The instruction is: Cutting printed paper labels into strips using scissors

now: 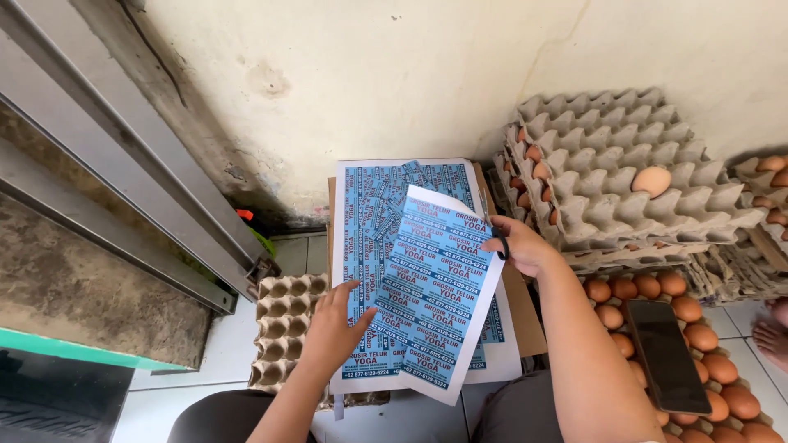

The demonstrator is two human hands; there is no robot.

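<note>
Right grip [515,246] closed on scissors [498,238] at label sheet [435,287]; left hand [332,328] open, steadying it. We judge cutting barely begun: few loose labels [386,205] done, sheets mostly whole.

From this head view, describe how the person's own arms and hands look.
Both forearms are bare, with no sleeves in view. The left hand and right hand wear no gloves; no rings, watch or bracelet are visible. Fingernails look short and unpainted, as far as can be told.
</note>
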